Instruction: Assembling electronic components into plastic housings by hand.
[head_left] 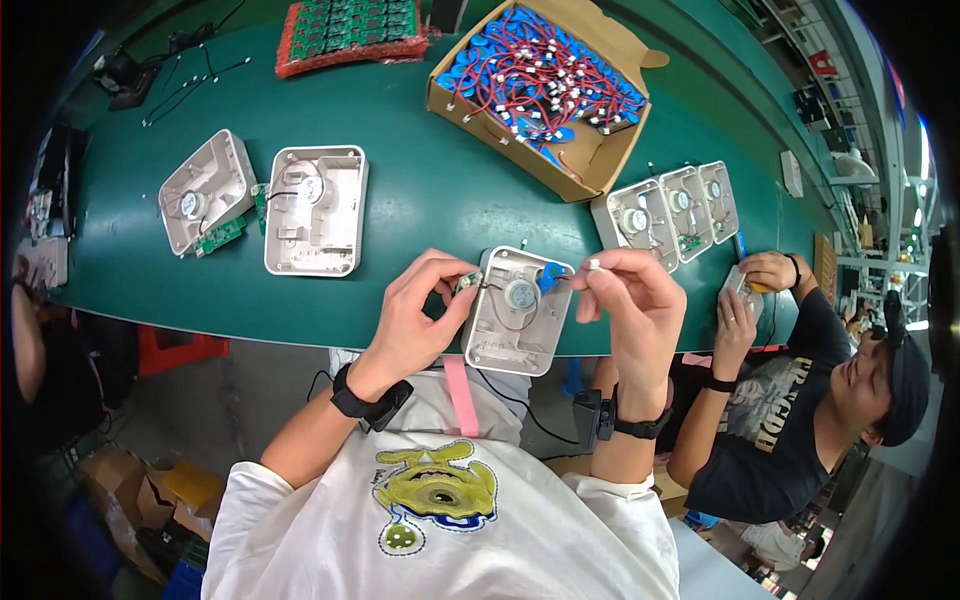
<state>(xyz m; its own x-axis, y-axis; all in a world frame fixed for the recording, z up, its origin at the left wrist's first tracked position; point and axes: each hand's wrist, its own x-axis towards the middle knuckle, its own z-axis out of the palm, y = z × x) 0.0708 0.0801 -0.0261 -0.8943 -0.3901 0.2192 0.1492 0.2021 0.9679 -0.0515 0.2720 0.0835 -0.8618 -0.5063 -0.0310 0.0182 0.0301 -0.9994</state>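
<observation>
A white plastic housing (482, 346) lies at the table's near edge, its hollow side up. Inside it are a round speaker (520, 294) with a thin wire and a blue battery (549, 276) near the far right corner. At the housing's left rim, my left hand (420, 306) pinches a small green circuit board (467, 283), partly covered by the fingers. On the other side, my right hand (640, 300) is raised, thumb and forefinger closed on a small white connector (594, 265). A short lead runs from the battery toward it.
Two similar housings (357, 210) with circuit boards (220, 237) lie left. An open cardboard box (600, 170) of blue batteries stands at the back, beside stacked circuit boards (350, 25). Three more housings (665, 215) sit right, near a co-worker (790, 400) handling a part.
</observation>
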